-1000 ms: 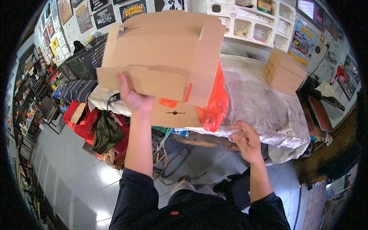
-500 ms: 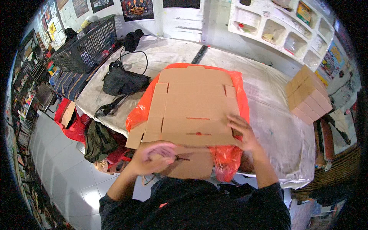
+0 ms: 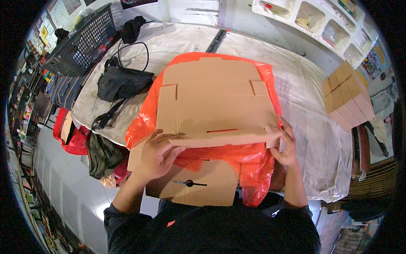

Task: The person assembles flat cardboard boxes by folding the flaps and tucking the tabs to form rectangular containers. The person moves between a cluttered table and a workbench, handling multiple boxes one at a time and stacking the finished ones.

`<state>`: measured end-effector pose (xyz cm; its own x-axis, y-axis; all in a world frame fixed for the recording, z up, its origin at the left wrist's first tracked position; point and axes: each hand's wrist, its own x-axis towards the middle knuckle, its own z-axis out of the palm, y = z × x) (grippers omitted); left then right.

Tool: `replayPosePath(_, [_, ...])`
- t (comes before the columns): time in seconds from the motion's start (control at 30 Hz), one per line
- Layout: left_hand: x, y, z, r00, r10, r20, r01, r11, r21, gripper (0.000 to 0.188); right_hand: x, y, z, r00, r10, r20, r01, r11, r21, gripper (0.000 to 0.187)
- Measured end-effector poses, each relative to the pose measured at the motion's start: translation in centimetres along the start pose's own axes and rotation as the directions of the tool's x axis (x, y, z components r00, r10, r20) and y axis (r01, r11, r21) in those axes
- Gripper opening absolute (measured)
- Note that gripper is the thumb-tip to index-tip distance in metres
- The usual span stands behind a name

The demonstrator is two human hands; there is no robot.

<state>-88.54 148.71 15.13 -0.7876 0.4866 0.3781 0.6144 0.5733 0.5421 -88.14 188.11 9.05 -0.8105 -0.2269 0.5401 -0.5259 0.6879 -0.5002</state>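
- Cardboard blank [image 3: 213, 103]: middle of the frame, lying open on orange plastic [image 3: 141, 120], both over the pale-covered desk [image 3: 313, 167]. Printed side, if any, not showing.
- Change: a second ago the left hand alone held it up in the air, tilted. Half a second ago it was down, hands loose around its near edge. Now both hands are on that edge.
- Also new: near flap [image 3: 224, 139] looks bent up off the flat; its long slot shows orange through it.
- Meaning, my read: placing is done, work is now at the near crease. Side panels and far end look unfolded.
- Left hand [image 3: 160, 154]: at the near-left corner, fingers curled over the board, thumb apart. Can't tell if the grip is pinching or just pressing.
- Right hand [image 3: 286, 144]: at the near-right corner. Grip looks closed on the small corner tab [image 3: 272, 139], fingers behind, thumb in front.
- Second cardboard piece [image 3: 215, 194] below centre, under the plastic's near edge, slotted with a round hole.
- Elsewhere: black bag [image 3: 122, 83] left of the blank, dark crate [image 3: 84, 48] upper left, stack of cardboard boxes [image 3: 349, 97] at right. No hand on any.
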Motion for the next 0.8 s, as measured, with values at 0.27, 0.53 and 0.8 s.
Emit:
replayPosePath(0.27, [2.0,-2.9,0.0,0.963,-0.248,-0.101,0.198,0.914,-0.355,0.012,0.3,-0.4,0.9,0.985,0.027,-0.171,0.003,0.985,0.175,0.021])
replayPosePath(0.53, [1.9,-3.4,0.1,0.991,-0.132,-0.006,0.121,0.926,-0.358,0.009,7.7,-4.1,-0.8,0.957,0.291,-0.02,-0.291,0.956,-0.035,0.015])
replayPosePath(0.8, [0.6,-3.2,-0.2,0.989,-0.151,-0.007,0.135,0.906,-0.401,0.015,8.3,-4.7,2.0,0.946,0.158,-0.283,-0.113,0.979,0.169,0.022])
